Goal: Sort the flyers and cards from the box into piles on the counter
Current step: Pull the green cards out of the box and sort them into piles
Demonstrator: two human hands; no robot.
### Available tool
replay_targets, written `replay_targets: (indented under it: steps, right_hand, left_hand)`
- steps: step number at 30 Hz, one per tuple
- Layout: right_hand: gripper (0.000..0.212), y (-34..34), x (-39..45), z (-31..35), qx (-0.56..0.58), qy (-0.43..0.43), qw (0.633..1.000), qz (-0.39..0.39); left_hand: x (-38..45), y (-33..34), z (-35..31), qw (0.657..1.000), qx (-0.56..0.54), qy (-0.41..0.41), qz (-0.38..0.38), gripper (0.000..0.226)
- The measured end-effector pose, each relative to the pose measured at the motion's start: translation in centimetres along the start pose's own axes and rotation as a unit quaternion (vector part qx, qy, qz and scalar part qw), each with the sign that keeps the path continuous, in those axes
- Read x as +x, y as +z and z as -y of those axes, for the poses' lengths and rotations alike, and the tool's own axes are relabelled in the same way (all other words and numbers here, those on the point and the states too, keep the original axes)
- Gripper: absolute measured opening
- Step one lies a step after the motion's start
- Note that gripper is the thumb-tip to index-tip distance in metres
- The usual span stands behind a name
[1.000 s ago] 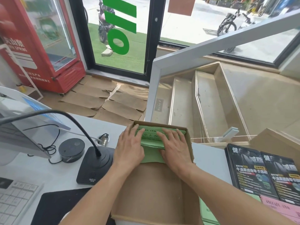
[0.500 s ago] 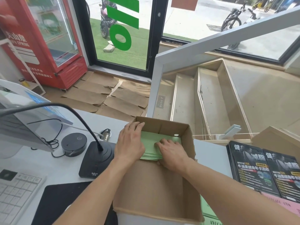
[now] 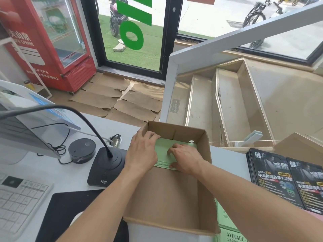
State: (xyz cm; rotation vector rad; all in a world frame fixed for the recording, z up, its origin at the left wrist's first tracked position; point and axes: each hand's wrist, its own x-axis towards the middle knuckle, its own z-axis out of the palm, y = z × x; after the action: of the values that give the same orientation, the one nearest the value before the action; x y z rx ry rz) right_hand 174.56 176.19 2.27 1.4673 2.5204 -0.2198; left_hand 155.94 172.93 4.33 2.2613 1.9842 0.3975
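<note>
Green cards (image 3: 164,151) lay in a stack at the far end of the box (image 3: 174,198), which sat on the counter (image 3: 70,173). Both hands were down in the box. The left hand (image 3: 143,152) was curled around the left side of the stack, with its fingers over the top edge. The right hand (image 3: 187,158) had bent fingers on top of the cards and its thumb at the near edge, so it looked to be pinching them. I think the step was getting a hold on the stack so it could come out. Next, the hands would need to lift it straight up past the box walls and take it to a pile. Black flyers (image 3: 279,179) lay on the counter to the right, with Chinese writing and "588" on them. More green sheets (image 3: 234,236) near the box said "AVOCADO". The red fridge (image 3: 49,42) said "SPRING". The writing on the mic base (image 3: 106,170) was too small to read.
</note>
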Motion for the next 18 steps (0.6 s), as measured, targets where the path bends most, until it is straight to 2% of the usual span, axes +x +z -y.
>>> replay_targets:
  steps: [5,15,18]
  right_hand:
    - [0.046,-0.8,0.1,-0.2,0.005,-0.004,1.0,0.009]
    - [0.046,-1.6,-0.1,0.1,-0.069,-0.04,0.996,0.035]
    - [0.038,-1.6,-0.3,0.7,-0.083,-0.042,0.995,0.031]
  left_hand:
    - [-0.2,0.1,-0.2,0.997,0.068,0.024,0.025,0.052]
    - [-0.1,0.0,-0.3,0.995,0.083,0.021,0.049,0.049]
    - [-0.1,0.1,-0.2,0.995,0.088,0.021,0.05,0.048]
